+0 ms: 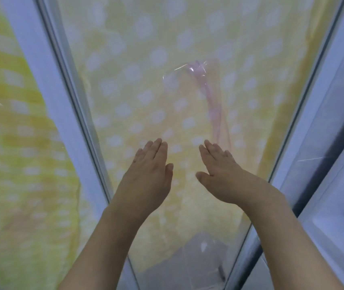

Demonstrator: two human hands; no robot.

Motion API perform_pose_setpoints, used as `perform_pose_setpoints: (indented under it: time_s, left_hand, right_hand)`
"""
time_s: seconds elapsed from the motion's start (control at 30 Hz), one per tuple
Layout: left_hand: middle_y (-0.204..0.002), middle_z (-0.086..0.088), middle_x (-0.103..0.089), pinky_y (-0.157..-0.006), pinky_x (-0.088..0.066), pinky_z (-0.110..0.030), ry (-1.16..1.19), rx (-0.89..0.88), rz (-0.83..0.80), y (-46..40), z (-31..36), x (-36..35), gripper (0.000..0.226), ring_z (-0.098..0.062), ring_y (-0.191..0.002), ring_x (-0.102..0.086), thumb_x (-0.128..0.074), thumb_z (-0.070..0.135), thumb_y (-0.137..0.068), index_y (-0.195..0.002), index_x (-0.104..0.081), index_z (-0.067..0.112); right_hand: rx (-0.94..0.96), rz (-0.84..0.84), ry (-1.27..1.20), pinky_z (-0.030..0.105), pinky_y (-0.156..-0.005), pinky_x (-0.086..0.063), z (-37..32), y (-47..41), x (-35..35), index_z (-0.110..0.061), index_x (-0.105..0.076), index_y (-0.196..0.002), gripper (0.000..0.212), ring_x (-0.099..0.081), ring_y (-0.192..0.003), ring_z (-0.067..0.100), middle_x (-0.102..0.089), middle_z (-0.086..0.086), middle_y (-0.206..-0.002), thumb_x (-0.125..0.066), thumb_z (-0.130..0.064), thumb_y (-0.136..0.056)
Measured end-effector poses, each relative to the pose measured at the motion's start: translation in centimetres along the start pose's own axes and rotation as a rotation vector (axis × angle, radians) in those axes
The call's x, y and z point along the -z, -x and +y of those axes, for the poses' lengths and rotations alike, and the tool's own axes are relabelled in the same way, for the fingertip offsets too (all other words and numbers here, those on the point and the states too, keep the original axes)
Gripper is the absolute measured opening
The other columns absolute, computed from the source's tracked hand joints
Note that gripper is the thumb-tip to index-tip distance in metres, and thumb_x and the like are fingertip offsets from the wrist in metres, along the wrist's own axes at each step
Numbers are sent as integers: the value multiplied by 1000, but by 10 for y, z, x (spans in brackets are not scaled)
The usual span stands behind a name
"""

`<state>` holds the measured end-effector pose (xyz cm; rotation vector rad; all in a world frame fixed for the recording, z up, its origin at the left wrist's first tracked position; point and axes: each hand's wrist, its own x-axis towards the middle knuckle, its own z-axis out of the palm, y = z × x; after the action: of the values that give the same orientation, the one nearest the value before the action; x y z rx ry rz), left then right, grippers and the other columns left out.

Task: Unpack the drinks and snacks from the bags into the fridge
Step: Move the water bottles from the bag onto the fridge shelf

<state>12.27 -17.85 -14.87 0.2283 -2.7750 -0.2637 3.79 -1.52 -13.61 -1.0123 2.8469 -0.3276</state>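
A: While both arms reach forward, the left hand (150, 176) and right hand (222, 174) lie flat on a glass shelf (167, 91); fingers straight, each grip released, holding nothing.

B: yep; yellow dotted cloth (125, 59) shows through it; white fridge wall (324, 122) stands right; no drinks visible.
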Motion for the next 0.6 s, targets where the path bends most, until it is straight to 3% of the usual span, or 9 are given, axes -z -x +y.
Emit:
perform_pose_setpoints:
  time_s: [0.43,0.6]
  left_hand:
    - [-162,-7,-14,-122,-7,-35,-93,208,59,52,-79,35,58,-22,-150,-10,-34,30,-104,-154,-17,8]
    - [-163,-6,-12,-121,-4,-33,-135,309,94,81,-108,54,57,-20,-151,-7,-32,29,-104,-155,-15,9]
  right_hand:
    - [243,-10,-14,31,-117,13,-95,-30,-27,-14,11,-154,67,20,-147,14,24,1,-160,-28,-34,-104]
    - [405,-31,-18,30,-117,14,-140,-35,-36,-15,10,-154,65,21,-146,12,24,-2,-160,-27,-32,-104]
